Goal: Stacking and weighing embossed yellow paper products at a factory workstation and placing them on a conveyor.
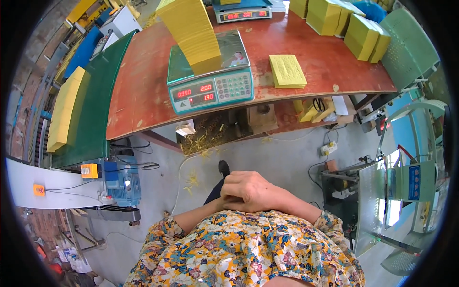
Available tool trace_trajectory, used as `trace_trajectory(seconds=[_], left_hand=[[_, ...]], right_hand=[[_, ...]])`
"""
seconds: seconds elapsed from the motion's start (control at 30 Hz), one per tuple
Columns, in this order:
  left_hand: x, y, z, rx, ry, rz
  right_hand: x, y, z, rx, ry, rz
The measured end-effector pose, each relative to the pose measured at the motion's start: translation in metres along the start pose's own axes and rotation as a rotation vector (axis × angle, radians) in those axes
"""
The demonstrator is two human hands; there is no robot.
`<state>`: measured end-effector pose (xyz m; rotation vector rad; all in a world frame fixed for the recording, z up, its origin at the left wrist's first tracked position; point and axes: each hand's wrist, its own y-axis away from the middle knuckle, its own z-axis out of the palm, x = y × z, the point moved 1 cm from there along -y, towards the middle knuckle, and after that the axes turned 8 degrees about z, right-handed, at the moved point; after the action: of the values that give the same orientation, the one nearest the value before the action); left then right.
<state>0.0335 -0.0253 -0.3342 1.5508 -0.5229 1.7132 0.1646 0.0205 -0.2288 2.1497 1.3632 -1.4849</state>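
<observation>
My hands rest together in front of my patterned shirt, away from the table. My right hand [251,189] lies on top, its fingers folded over my left hand [230,203]. Most of the left hand is covered, so its fingers are hidden. On the table's near edge stands a teal digital scale [234,88] with lit red figures. A tall stack of yellow paper [193,33] sits on the scale's plate. To the right of it, a short stack of yellow paper [288,71] lies on the red tabletop.
The red table [138,86] spans the space ahead. A second scale [244,14] and several yellow paper blocks [361,38] stand at its back. At left, a green conveyor belt [91,105] carries a yellow row. Machinery [373,205] and a power strip [329,148] are at right.
</observation>
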Motion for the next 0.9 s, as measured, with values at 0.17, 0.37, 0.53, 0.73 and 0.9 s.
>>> trace_trajectory(seconds=[0.17, 0.37, 0.53, 0.73, 0.9], left_hand=[[-0.009, -0.002, -0.021, 0.015, -0.027, 0.082], [0.079, -0.005, -0.089, 0.331, -0.312, 0.021], [0.238, 0.022, -0.219, 0.838, -0.891, 0.657], [0.367, -0.011, -0.327, 0.83, -1.29, 0.826], [0.383, -0.04, -0.373, 0.691, -1.19, 0.658]], right_hand=[[0.017, 0.002, -0.007, 0.0, 0.028, 0.044], [0.058, -0.033, -0.032, 0.05, 0.124, 0.245], [0.078, -0.105, -0.047, 0.163, -0.147, 0.305], [0.1, -0.176, -0.041, 0.175, -0.271, 0.216], [0.118, -0.19, -0.042, 0.186, -0.425, 0.391]])
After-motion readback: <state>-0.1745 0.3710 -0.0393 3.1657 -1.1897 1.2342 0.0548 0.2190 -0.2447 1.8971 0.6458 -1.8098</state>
